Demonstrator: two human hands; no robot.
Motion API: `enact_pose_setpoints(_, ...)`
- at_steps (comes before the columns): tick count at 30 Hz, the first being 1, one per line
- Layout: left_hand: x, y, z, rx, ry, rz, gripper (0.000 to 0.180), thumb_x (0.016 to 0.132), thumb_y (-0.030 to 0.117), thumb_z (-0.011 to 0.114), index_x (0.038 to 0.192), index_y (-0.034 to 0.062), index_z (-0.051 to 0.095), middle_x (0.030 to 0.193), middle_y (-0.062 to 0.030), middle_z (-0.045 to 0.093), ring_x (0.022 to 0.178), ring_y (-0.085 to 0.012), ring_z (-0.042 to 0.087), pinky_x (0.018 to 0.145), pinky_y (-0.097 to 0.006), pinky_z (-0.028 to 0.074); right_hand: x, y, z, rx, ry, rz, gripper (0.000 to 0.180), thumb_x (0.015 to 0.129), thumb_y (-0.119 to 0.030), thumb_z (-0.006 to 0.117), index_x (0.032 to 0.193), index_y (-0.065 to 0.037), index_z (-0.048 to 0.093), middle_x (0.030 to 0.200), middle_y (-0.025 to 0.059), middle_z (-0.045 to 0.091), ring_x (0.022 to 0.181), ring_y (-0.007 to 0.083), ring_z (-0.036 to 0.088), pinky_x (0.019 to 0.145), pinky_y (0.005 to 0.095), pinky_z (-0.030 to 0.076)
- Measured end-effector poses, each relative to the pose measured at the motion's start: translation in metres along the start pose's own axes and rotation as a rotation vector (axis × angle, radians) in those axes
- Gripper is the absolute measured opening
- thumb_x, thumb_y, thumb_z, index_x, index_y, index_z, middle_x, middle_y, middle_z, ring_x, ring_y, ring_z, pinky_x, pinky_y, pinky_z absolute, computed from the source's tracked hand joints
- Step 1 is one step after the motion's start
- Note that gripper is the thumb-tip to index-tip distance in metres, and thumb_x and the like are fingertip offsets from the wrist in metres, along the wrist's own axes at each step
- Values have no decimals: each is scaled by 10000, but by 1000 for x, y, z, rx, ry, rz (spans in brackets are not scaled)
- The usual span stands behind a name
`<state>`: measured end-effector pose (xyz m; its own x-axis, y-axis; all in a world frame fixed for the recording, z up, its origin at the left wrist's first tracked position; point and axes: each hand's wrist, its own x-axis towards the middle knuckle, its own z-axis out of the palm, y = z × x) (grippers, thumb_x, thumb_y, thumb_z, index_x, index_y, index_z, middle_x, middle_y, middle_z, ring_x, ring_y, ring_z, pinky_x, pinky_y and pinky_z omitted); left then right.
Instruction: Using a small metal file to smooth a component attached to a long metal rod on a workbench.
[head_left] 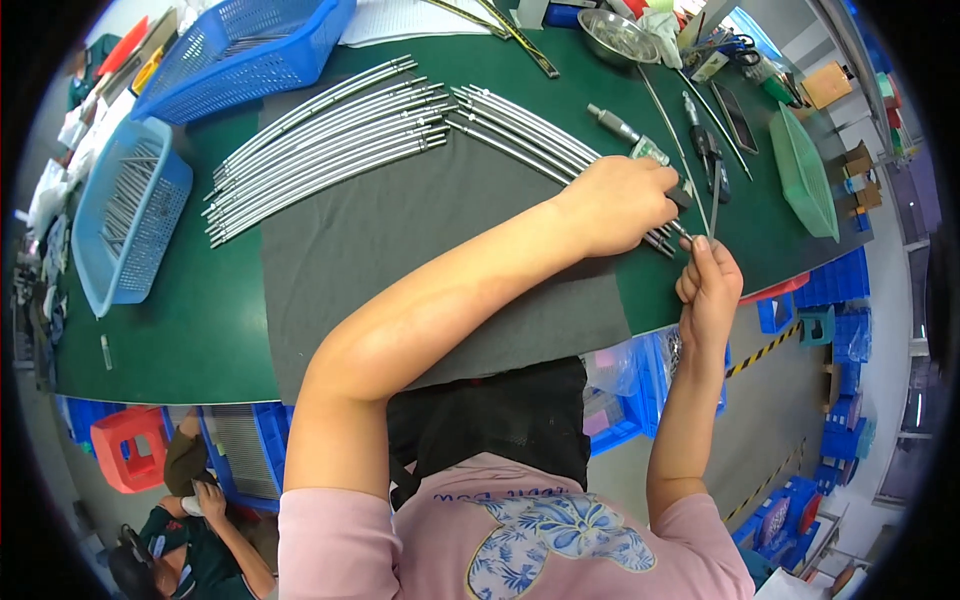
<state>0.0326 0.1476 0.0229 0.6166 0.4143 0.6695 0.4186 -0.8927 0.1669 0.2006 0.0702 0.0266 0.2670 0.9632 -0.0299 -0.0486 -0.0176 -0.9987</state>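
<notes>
My left arm reaches across the cloth, and my left hand [618, 205] is closed over the near ends of the right-hand group of silvery metal rods [530, 130]. A short rod end [679, 229] shows between my two hands. My right hand [712, 285] is closed, its thumb and fingertips pinching at that rod end. A thin grey strip [715, 195] also runs down to these fingertips; whether they grip it too, I cannot tell. Beside my left hand lies a micrometer [615, 125]. A larger group of metal rods [330, 145] lies side by side at the left.
Blue baskets [158, 235] [300, 50] holding metal parts stand at the left and far left. A dark cloth [400, 260] covers part of the green table [225, 340]. At the right are a black-handled tool [706, 150], a phone [735, 115], a green tray [803, 175] and a metal bowl [620, 38]. Another person [190, 550] sits lower left.
</notes>
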Motion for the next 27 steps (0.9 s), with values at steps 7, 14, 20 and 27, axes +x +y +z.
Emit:
enact_pose_setpoints(7, -6, -20, 14, -60, 13, -39, 156, 715, 140, 671, 857, 76, 679, 835, -86, 555, 821, -269, 589, 684, -406, 485, 26, 18, -9, -279, -2, -127, 191, 922, -155, 594, 896, 30, 634, 645, -48, 511, 537, 6, 411, 478, 176, 299)
enact_pose_setpoints(14, -100, -39, -102, 323, -23, -472, 149, 722, 133, 675, 824, 39, 622, 851, -113, 564, 834, -311, 569, 713, -427, 479, 56, 50, -24, -669, -16, -384, 201, 900, -144, 616, 969, 44, 627, 832, 82, 644, 774, 127, 576, 736, 269, 471)
enact_pose_setpoints(20, -188, -141, -144, 720, 175, -866, 128, 744, 104, 559, 787, 90, 679, 835, -137, 635, 829, -343, 619, 700, -483, 487, 94, 62, -64, -861, -45, -575, 263, 893, -190, 627, 1026, 36, 643, 995, 169, 671, 918, 249, 634, 844, 349, 494)
enact_pose_setpoints(27, -168, -171, -158, 690, -351, -1041, 234, 749, 150, 610, 957, 139, 719, 999, -95, 665, 970, -267, 636, 764, -419, 516, 51, 35, -30, -994, 53, -791, 255, 813, -231, 729, 893, 4, 669, 853, 155, 677, 729, 275, 637, 670, 380, 524)
